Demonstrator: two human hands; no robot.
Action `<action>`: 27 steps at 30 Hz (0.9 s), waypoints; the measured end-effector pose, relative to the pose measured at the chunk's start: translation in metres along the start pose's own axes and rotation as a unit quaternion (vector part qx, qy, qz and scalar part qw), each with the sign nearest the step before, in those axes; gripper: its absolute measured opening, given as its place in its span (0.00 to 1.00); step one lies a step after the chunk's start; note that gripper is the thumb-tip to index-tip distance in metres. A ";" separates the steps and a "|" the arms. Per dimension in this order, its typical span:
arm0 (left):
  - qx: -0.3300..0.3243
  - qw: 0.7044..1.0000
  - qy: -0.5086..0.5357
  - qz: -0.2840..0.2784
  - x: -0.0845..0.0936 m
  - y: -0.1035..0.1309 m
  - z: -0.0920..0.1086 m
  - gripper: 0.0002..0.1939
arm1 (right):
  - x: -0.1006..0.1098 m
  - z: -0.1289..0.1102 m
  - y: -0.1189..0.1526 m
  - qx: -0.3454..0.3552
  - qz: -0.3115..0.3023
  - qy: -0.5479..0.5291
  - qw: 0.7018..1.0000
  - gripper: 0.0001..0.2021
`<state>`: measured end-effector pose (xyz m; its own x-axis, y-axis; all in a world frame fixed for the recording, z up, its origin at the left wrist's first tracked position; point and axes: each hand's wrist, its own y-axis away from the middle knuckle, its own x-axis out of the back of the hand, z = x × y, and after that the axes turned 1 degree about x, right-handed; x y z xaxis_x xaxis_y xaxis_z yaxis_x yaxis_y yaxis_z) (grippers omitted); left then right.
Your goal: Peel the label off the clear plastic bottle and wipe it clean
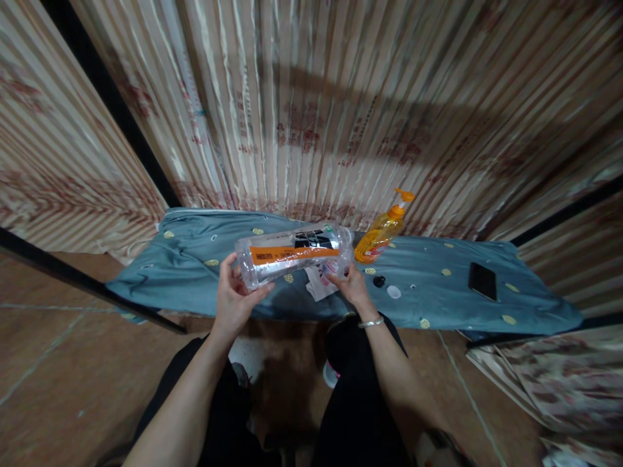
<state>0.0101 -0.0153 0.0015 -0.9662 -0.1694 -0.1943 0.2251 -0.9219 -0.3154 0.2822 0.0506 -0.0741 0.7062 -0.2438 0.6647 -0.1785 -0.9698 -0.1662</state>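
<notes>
A large clear plastic bottle [292, 251] with an orange, black and silver label lies sideways above the cloth, its uncapped-looking neck to the right. At its base end, my left hand [237, 295] is closed round it. My right hand [351, 285] grips the neck end from below, a bracelet on that wrist. Under the bottle shows a white piece of paper or tissue [320, 287], partly hidden. Close to my right hand lie a small black cap-like piece [378, 281] and a white round disc [394, 292].
A yellow-orange pump bottle [377, 240] stands tilted in view behind my right hand. A black phone [483, 281] lies toward the right end of the blue-green cloth [438, 305]. Black frame poles [117, 110] and patterned curtains [316, 117] surround the narrow surface.
</notes>
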 end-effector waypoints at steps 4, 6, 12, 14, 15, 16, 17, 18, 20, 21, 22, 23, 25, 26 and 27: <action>0.004 1.000 0.001 0.003 0.000 0.000 0.000 0.38 | 0.002 -0.003 0.001 -0.001 -0.001 0.002 1.000 0.24; 0.006 1.000 0.003 0.005 -0.001 0.000 0.001 0.39 | 0.002 -0.004 0.001 0.000 0.000 -0.003 1.000 0.23; 0.003 1.000 0.001 0.005 -0.001 0.000 0.002 0.38 | 0.001 -0.003 0.001 0.001 0.006 0.006 1.000 0.22; -0.002 1.000 -0.004 0.003 -0.001 0.000 0.002 0.38 | 0.000 -0.002 0.000 0.002 0.006 0.008 1.000 0.22; -0.004 1.000 -0.006 0.002 -0.001 0.000 0.001 0.38 | 0.000 -0.002 0.000 0.004 0.007 0.005 1.000 0.22; -0.005 1.000 -0.008 0.002 0.000 -0.001 0.000 0.38 | 0.000 -0.002 0.000 0.007 0.008 0.001 1.000 0.23; -0.006 1.000 -0.010 0.003 0.000 -0.001 0.000 0.39 | 0.000 -0.002 0.000 0.009 0.008 -0.003 1.000 0.23; -0.006 1.000 -0.012 0.002 0.000 0.000 -0.001 0.39 | 0.000 -0.002 0.001 0.008 0.008 -0.005 1.000 0.23; -0.008 1.000 -0.017 0.001 0.001 0.000 -0.002 0.39 | 0.000 -0.002 0.001 0.005 0.009 0.000 1.000 0.22; -0.009 1.000 -0.018 0.001 0.001 0.000 -0.002 0.39 | 0.000 -0.002 0.001 0.004 0.009 0.003 1.000 0.22; -0.009 1.000 -0.018 0.001 0.001 0.000 -0.002 0.39 | 0.000 -0.002 0.001 0.004 0.009 0.004 1.000 0.22; -0.009 1.000 -0.017 0.002 0.001 0.000 -0.001 0.39 | 0.000 -0.002 0.001 0.005 0.010 0.003 1.000 0.22; -0.005 1.000 -0.015 0.003 0.000 0.000 -0.001 0.39 | 0.001 -0.002 0.001 0.008 0.008 -0.003 1.000 0.22; -0.003 1.000 -0.014 0.004 0.000 0.000 0.000 0.39 | 0.001 -0.002 0.001 0.008 0.007 -0.005 1.000 0.23; 0.000 1.000 -0.013 0.005 -0.001 0.000 0.001 0.39 | 0.001 -0.003 0.001 0.006 0.007 -0.006 1.000 0.23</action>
<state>0.0106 -0.0155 0.0021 -0.9666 -0.1880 -0.1744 0.2355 -0.9200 -0.3134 0.2808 0.0495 -0.0716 0.7124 -0.2564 0.6533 -0.1792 -0.9665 -0.1839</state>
